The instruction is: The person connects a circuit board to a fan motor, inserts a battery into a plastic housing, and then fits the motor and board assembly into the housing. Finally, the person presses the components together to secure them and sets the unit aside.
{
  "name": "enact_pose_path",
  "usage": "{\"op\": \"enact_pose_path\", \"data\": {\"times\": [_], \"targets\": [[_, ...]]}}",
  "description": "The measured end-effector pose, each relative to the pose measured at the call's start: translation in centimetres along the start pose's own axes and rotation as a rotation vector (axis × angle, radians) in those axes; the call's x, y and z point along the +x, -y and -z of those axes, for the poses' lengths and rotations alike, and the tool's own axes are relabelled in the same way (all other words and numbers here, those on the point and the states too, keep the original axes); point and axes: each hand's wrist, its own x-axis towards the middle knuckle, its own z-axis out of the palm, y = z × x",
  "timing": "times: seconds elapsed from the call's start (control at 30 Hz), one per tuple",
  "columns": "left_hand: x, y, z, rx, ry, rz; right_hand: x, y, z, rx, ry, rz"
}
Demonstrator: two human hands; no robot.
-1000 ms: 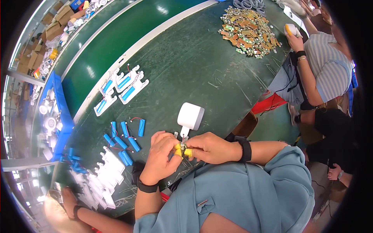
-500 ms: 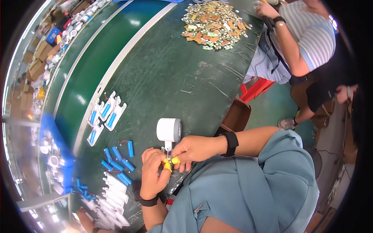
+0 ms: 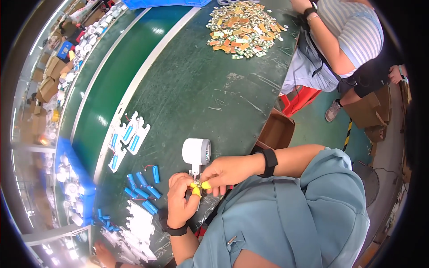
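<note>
A white round lamp head [image 3: 193, 151] with a grey rim and a short neck lies on the green table, just beyond my hands. My left hand [image 3: 181, 196] and my right hand [image 3: 223, 173] meet at the end of this neck, fingers pinched together. Yellow finger covers [image 3: 195, 190] sit on several fingertips. Between the fingertips is a small shiny part at the neck's end; its kind is too small to make out. Left of my left hand lie several blue cylindrical batteries [image 3: 142, 179] with thin wires.
White plastic pieces with batteries [image 3: 129, 134] lie beside the conveyor belt [image 3: 100, 102]. More white parts [image 3: 136, 232] sit at lower left, near another person's hand [image 3: 105, 254]. A pile of small circuit boards [image 3: 243, 31] covers the far end. A person in stripes [image 3: 353, 35] is at far right.
The view has shifted slightly, so the table's things appear a little further right. My hands keep their pinch at the lamp neck. The striped-shirted person's arm has moved.
</note>
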Motion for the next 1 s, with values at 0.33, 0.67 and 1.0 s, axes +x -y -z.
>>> {"op": "enact_pose_path", "data": {"times": [0.33,0.67,1.0], "targets": [[-0.7,1.2,0.0,-0.014,-0.065,-0.133,-1.4,1.7,1.7,-0.058,0.007,-0.103],[-1.5,1.8,-0.7,-0.082,-0.126,-0.119,-1.7,0.8,3.0,0.040,0.085,0.016],[-3.8,-3.3,3.1,-0.801,-0.281,0.161,-1.7,-0.5,3.9,0.144,0.113,0.105]]}}
